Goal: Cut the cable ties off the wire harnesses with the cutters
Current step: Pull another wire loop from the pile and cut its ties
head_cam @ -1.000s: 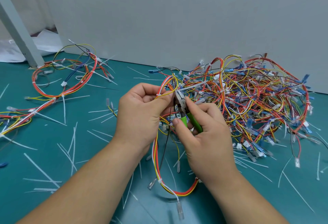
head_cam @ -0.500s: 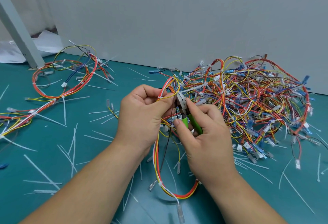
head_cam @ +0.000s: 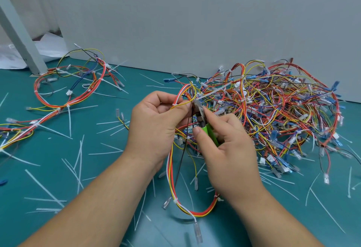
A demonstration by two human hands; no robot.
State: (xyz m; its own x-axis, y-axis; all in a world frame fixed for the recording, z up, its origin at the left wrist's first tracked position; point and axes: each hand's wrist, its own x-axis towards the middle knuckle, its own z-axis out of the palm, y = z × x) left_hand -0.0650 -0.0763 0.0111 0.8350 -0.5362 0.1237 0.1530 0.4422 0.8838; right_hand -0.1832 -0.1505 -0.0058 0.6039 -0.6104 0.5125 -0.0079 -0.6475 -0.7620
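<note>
Teal counter (head_cam: 19, 180) runs back to a plain grey wall panel (head_cam: 195, 21). At the centre of the view, the wire harness (head_cam: 203, 213) being worked on hangs as a loop of red, yellow and white wires. Its top is lifted and its lower bend lies on the counter towards 6 o'clock. The left hand (head_cam: 156, 127) pinches the wires at the top of the loop between thumb and fingers. A white cable tie (head_cam: 213, 92) sticks out from that spot towards 2 o'clock. The right hand (head_cam: 230, 152) has its fingers curled round the green handles of the cutters (head_cam: 210, 131), whose metal nose touches the bundle at the tie's base. How far the blades are closed cannot be told. A big tangled pile of harnesses (head_cam: 283, 113) with blue and white connectors fills the 2 to 3 o'clock side. Looser harness loops (head_cam: 68, 88) lie at 10 o'clock, near a slanted grey post (head_cam: 21, 37). White cut tie strips (head_cam: 69, 119) are scattered across the counter.
</note>
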